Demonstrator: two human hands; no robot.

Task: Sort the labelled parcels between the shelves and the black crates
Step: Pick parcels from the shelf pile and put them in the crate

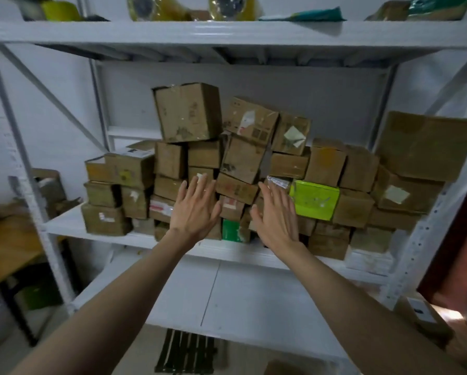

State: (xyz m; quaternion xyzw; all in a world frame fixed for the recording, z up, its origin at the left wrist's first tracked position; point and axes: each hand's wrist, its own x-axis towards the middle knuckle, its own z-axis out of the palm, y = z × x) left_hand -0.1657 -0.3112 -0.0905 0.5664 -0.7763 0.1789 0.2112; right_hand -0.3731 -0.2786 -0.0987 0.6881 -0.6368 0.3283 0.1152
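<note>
- You are reaching both hands, left hand (196, 209) and right hand (277, 216), flat and spread, holding nothing, toward the parcel stack (240, 169) on the middle shelf (72, 226)
- You are likely about to pull out one small box between them; steady the leaning boxes above
- You are facing roughly thirty brown parcels, one lime-green box (315, 200), one dark green box (231, 230); one black crate (186, 353) is showing below
</note>
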